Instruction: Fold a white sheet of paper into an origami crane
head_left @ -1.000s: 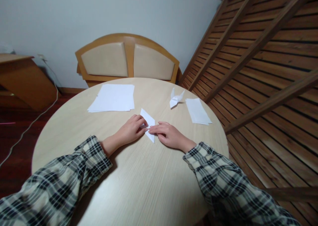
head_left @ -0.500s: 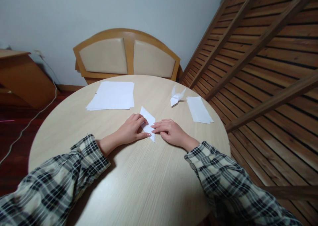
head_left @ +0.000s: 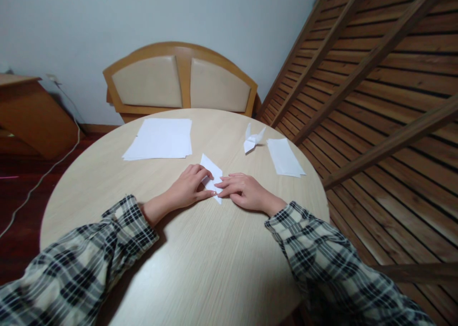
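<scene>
A piece of white folded paper [head_left: 212, 165] lies on the round table, with pointed ends at top and bottom. My left hand [head_left: 186, 184] holds its left side down, thumb stretched toward the lower part and fingers curled over the edge. From the right, my right hand [head_left: 246, 191] rests with fingers extended, their tips touching the right part of the paper near the left thumb. Some of the paper is hidden under the fingers. Beyond my right hand stands a white origami crane [head_left: 253, 141] with raised points.
Large white sheets [head_left: 161, 137] are stacked at the table's far left. A smaller stack of paper strips [head_left: 285, 157] lies at the right, near the edge of the pale wooden table [head_left: 200, 259]. Behind it is a padded headboard [head_left: 184, 75]; slatted wood [head_left: 379, 120] leans at the right.
My right fingertips have shifted slightly left over the paper, and the index finger now reaches the left thumb's tip. My left hand stays in place. The view has moved slightly.
</scene>
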Available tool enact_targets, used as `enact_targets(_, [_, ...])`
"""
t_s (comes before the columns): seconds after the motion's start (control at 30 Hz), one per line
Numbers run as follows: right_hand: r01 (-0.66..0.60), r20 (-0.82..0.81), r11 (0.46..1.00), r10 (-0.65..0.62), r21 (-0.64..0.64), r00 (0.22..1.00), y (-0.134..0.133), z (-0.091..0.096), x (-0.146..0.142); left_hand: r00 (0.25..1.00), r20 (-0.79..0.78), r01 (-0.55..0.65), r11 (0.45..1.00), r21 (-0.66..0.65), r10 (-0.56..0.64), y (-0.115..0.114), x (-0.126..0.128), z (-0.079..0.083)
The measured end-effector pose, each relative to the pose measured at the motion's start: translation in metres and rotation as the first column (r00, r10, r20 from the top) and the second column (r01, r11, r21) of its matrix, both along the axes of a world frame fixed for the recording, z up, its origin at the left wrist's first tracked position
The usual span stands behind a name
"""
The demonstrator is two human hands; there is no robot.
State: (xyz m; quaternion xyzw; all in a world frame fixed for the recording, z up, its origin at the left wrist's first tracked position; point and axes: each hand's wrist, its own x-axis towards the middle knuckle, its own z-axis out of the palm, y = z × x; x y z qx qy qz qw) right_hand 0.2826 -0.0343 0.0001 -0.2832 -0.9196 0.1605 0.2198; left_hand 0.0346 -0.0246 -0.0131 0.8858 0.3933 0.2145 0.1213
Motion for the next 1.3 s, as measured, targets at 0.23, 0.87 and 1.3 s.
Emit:
enact_targets(0.23, [0.033, -0.092, 0.989, -0.047, -0.142, 0.995, -0.001, -0.001, 0.002, 0.987, -0.004, 0.16, 0.987, -0.027, -0.16, 0.004, -0.001, 0.007])
enact_targets(0.87, [-0.001, -0.055, 0.997, -0.003, -0.082, 0.998, 0.0, 0.004, 0.001, 0.966, 0.003, 0.259, 0.966, 0.022, -0.259, 0.004, 0.002, 0.01])
enact_targets(1.3, [0.001, -0.063, 0.984, -0.012, -0.178, 0.998, 0.002, 0.002, 0.002, 0.987, 0.035, 0.161, 0.986, -0.05, -0.16, 0.001, 0.009, 0.009])
